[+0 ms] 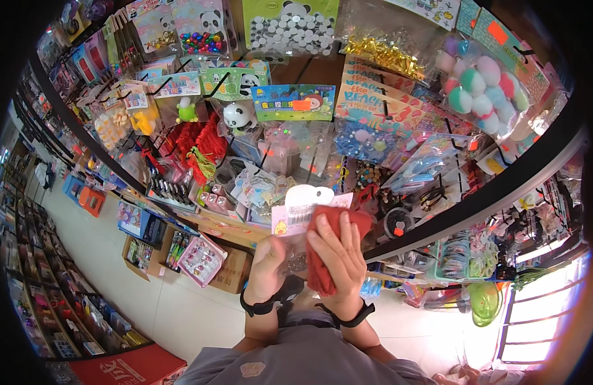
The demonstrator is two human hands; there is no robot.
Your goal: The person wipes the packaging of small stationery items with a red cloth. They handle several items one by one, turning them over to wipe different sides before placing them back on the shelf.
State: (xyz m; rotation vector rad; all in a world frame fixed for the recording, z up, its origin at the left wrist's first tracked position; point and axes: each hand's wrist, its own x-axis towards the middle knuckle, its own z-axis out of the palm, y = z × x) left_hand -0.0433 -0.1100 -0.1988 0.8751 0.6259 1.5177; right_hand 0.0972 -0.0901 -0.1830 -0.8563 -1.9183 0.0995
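Note:
My left hand (266,262) grips the left side of a small plastic-bagged toy pack with a pink header card (282,226). A white rounded top with a black dot stands up from the card, which also bears a barcode and a yellow chick picture. In my right hand (339,250) is a folded red cloth (320,274), pressed flat against the right part of the pack. Cloth and fingers hide much of the pack, so its contents cannot be made out. Both hands are held in front of my chest, before the display rack.
Bagged trinkets hang on hooks ahead, among them a white panda toy (238,115) and pompoms (484,91). A curved black rack edge (445,221) runs close on the right. Cardboard boxes (231,269) and a pink-edged tray (205,257) sit low on the left. Shelves (60,298) line the far left.

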